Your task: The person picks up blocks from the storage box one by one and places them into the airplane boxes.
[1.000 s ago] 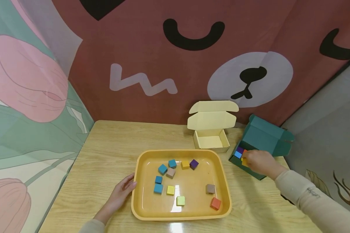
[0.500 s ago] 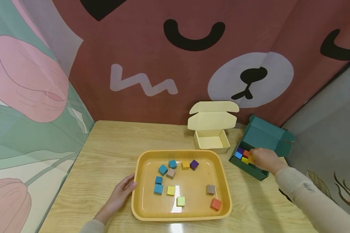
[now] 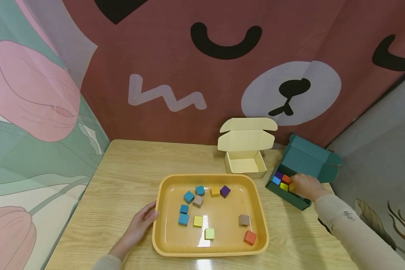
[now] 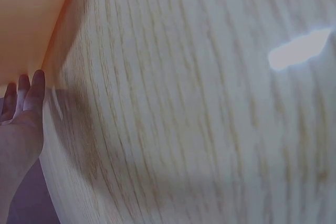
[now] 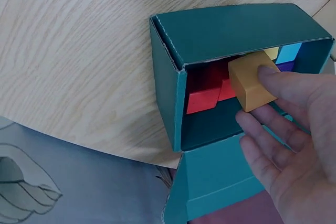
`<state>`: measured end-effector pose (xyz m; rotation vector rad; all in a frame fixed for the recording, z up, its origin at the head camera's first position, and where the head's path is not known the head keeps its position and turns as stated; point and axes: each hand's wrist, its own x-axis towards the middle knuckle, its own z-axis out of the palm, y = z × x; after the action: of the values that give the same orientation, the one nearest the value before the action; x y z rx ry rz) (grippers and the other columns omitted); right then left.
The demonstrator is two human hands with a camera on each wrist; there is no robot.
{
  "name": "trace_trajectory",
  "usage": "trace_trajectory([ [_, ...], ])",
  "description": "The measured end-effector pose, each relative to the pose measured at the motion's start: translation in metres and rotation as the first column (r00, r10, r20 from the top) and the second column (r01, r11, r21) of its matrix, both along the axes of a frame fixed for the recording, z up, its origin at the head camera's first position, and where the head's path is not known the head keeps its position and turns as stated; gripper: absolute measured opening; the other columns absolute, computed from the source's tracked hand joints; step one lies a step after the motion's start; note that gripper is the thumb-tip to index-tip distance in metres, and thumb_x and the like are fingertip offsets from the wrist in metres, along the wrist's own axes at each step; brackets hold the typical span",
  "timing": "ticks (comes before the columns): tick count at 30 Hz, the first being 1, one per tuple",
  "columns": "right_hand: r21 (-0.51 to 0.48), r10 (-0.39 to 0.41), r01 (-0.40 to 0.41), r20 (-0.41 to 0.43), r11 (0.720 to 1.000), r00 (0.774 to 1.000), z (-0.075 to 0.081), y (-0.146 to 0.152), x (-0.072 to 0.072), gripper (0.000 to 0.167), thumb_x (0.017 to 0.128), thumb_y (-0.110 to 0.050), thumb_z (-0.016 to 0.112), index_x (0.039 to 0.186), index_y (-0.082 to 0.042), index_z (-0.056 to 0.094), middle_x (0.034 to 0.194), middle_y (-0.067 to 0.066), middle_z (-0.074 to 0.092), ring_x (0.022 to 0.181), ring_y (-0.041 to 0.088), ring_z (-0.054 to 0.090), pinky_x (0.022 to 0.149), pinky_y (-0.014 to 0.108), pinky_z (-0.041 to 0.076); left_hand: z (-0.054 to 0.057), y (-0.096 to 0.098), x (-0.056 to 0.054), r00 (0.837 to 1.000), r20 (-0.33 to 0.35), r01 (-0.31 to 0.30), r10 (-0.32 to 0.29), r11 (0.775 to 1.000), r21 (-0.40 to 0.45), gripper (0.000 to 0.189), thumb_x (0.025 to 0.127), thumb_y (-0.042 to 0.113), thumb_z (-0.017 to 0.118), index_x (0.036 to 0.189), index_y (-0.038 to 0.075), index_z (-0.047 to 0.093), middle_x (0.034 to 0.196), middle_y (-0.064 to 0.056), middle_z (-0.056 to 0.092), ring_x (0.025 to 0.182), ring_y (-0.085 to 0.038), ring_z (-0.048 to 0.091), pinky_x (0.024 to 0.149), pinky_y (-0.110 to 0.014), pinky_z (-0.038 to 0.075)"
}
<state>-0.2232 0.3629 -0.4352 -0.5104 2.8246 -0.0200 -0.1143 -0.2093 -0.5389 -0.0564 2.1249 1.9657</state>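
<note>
An orange cube (image 5: 249, 82) tilts at the teal box's (image 5: 236, 30) opening.

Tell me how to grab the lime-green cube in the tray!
I'd come from above and pinch the lime-green cube by its left and right faces: it looks flat-sided and sits level, and bare tray on both sides should leave room for fingers.
</note>
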Motion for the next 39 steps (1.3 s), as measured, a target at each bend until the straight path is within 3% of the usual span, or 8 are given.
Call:
trace_trajectory([
  [6,0.002,-0.048,0.048,0.030,0.999,0.998,-0.007,0.002,-0.002,0.017,0.081,0.007,0.071,0.099,0.007,0.068,0.088,0.018,0.067,0.074,0.032,0.064,0.064,0.047,0.056,0.000,0.000,0.000,1.000,0.005,0.001,-0.001,1.000,-0.011,0.053,0.102,0.016,0.057,0.146,-0.006,0.039,0.147,-0.026,0.044,0.130,-0.039,0.049,0.095,-0.015,0.045],
  [11,-0.009,-0.058,0.058,0.022,0.998,0.998,-0.015,0.004,-0.003,0.009,0.082,0.008,0.069,0.089,0.003,0.065,0.078,0.013,0.063,0.066,0.026,0.059,0.059,0.045,0.053,0.000,0.000,0.000,1.000,0.000,-0.005,0.005,1.000,-0.012,0.052,0.102,0.015,0.057,0.146,-0.006,0.040,0.145,-0.026,0.045,0.129,-0.039,0.050,0.095,-0.016,0.045],
  [20,-0.025,-0.064,0.063,-0.019,0.998,0.998,-0.026,0.004,-0.002,0.009,0.082,0.007,0.069,0.082,0.000,0.064,0.073,0.010,0.061,0.062,0.023,0.054,0.057,0.043,0.050,0.001,0.001,0.001,1.000,-0.018,0.001,-0.002,1.000,-0.021,0.051,0.102,0.015,0.057,0.146,-0.006,0.041,0.145,-0.026,0.046,0.127,-0.038,0.051,0.095,-0.017,0.046],
  [31,-0.042,-0.079,0.077,-0.029,0.996,0.996,-0.026,0.002,-0.002,0.009,0.082,0.008,0.068,0.082,0.000,0.064,0.074,0.009,0.060,0.061,0.022,0.054,0.057,0.042,0.051,0.000,0.001,0.000,1.000,0.004,-0.004,0.004,1.000,-0.023,0.052,0.101,0.016,0.058,0.146,-0.004,0.042,0.146,-0.023,0.047,0.127,-0.034,0.052,0.095,-0.017,0.046],
  [39,-0.063,-0.127,0.129,0.043,0.990,0.991,-0.022,0.002,-0.005,0.010,0.085,0.005,0.069,0.093,0.004,0.065,0.081,0.010,0.062,0.063,0.021,0.052,0.056,0.036,0.049,0.001,0.001,0.000,1.000,0.001,-0.005,0.005,1.000,-0.020,0.052,0.101,0.017,0.058,0.146,-0.005,0.041,0.145,-0.024,0.046,0.128,-0.036,0.051,0.094,-0.017,0.046],
])
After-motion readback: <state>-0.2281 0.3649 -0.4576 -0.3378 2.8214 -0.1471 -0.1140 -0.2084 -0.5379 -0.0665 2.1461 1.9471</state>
